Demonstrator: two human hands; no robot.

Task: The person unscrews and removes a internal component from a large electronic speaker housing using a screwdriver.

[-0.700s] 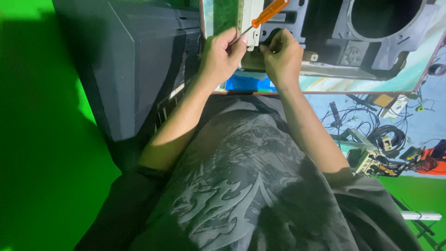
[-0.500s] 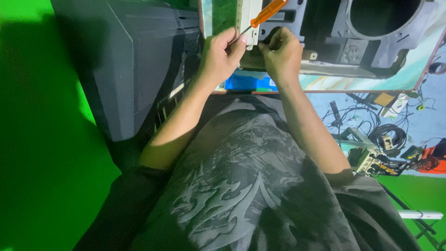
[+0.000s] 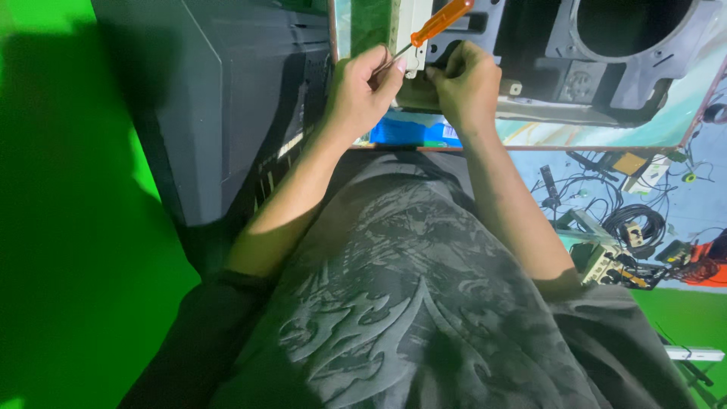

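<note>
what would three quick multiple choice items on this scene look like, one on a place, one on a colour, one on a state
1. Where does the big dark grey cabinet stand?
A. on the person's left
B. on the person's right
C. on the person's lap

2. What colour is the handle of the screwdriver?
A. blue
B. orange
C. black

3. How is the left hand?
A. open and flat on the floor
B. resting on the knee
C. closed on the screwdriver's thin shaft

Answers:
1 A, it fills the frame beside the left arm.
2 B, the clear orange handle sticks up above the hands.
3 C, its fingers pinch the shaft, while the right hand grips the dark plastic frame next to it.
</note>
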